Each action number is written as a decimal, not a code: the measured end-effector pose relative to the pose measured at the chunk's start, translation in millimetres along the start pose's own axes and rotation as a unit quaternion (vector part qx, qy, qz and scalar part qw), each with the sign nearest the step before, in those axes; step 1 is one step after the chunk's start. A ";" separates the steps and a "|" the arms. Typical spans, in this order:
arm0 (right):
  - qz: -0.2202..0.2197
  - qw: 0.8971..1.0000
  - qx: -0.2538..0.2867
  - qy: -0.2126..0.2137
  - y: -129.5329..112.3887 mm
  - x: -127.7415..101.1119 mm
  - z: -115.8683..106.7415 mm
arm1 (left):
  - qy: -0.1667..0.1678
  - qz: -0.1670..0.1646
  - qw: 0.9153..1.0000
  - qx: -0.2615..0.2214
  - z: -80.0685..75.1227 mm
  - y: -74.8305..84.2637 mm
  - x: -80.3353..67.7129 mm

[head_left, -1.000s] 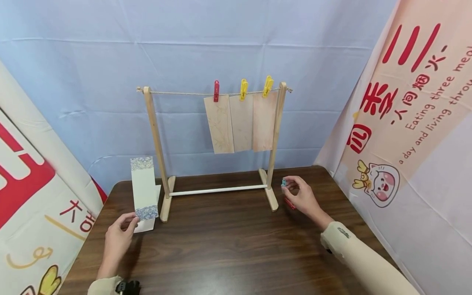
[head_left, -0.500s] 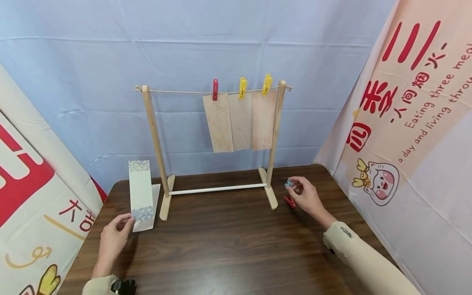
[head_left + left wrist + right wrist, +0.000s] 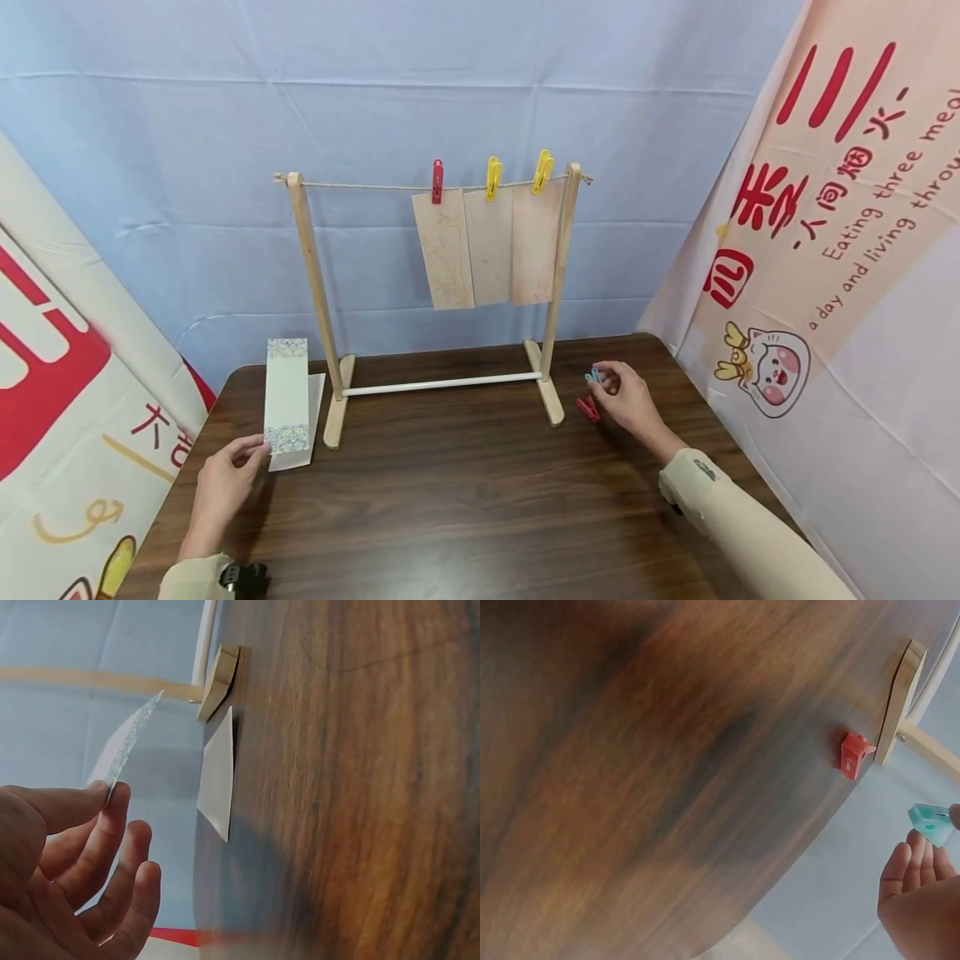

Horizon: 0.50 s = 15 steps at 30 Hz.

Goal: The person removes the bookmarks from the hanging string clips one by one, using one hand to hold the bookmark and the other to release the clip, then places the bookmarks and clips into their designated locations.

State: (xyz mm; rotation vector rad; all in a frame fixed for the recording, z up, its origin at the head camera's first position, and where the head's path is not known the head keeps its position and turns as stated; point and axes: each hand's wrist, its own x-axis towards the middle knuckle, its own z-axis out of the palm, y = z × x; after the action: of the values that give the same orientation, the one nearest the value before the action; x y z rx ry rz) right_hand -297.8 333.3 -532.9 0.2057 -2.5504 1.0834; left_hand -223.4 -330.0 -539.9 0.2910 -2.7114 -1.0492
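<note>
The left hand (image 3: 225,482) pinches the bottom edge of a card (image 3: 287,396), held upright with its long axis vertical, left of the rack (image 3: 315,275). The right hand (image 3: 628,398) pinches a blue peg (image 3: 593,374) between thumb and fingertips, just above the tabletop (image 3: 465,492) beside the rack's right foot. A red peg (image 3: 588,408) lies just beside that hand. The string (image 3: 360,188) has free room left of 3 hung cards (image 3: 487,246), up and between both hands, nearer the card than the peg. A second card (image 3: 306,433) lies flat below.

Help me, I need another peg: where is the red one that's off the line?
In the head view, the red peg lies on the table, between the rack's right foot and the right hand.
</note>
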 end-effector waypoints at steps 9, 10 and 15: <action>0.028 0.999 -0.032 -0.029 9.3 -0.4 -0.6 | -0.017 -0.009 1.000 0.004 -3.5 -0.1 1.4; 0.034 0.998 -0.033 -0.035 10.8 -0.5 -0.8 | -0.019 -0.009 1.000 0.006 -3.5 -0.6 1.8; 0.069 0.995 -0.040 -0.058 16.6 -1.1 -2.9 | -0.018 -0.007 1.000 0.015 -3.0 -3.3 4.6</action>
State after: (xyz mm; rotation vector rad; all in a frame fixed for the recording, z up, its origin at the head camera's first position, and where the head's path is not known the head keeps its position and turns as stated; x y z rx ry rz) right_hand -300.4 346.9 -542.5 0.0747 -2.7408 1.0421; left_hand -226.7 -335.5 -539.4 0.2982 -2.7634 -1.0282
